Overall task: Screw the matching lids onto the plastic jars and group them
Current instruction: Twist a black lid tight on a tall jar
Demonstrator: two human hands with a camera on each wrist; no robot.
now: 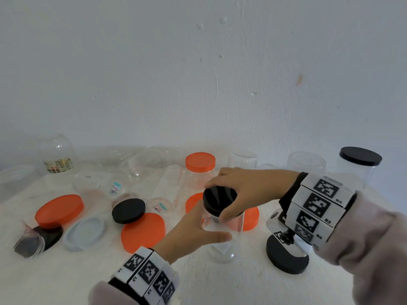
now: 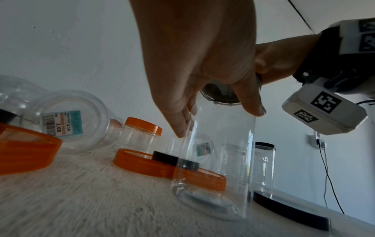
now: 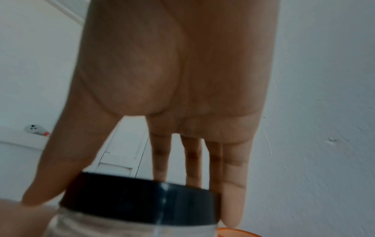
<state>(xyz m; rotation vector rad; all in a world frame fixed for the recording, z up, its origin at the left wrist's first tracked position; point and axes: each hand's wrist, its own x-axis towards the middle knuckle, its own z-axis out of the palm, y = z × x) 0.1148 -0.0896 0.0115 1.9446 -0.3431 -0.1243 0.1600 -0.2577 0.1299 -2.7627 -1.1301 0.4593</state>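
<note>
A tall clear plastic jar [image 1: 220, 243] stands upright on the white table near the front centre. My left hand [image 1: 207, 227] grips its side, thumb on the near wall and fingers round the far side; the left wrist view shows this hand [image 2: 219, 121] wrapped round the jar [image 2: 219, 160]. A black lid [image 1: 211, 201] sits on the jar's mouth. My right hand [image 1: 220, 201] comes from the right and holds the lid's rim between thumb and fingers. The right wrist view has the same hand [image 3: 140, 198] spread over the black lid [image 3: 138, 203].
Loose orange lids [image 1: 143, 232], a black lid [image 1: 128, 210] and a clear lid [image 1: 86, 232] lie to the left. Another black lid [image 1: 286, 258] lies under my right wrist. Empty jars crowd the back; one bears an orange lid [image 1: 200, 161], one a black lid [image 1: 360, 156].
</note>
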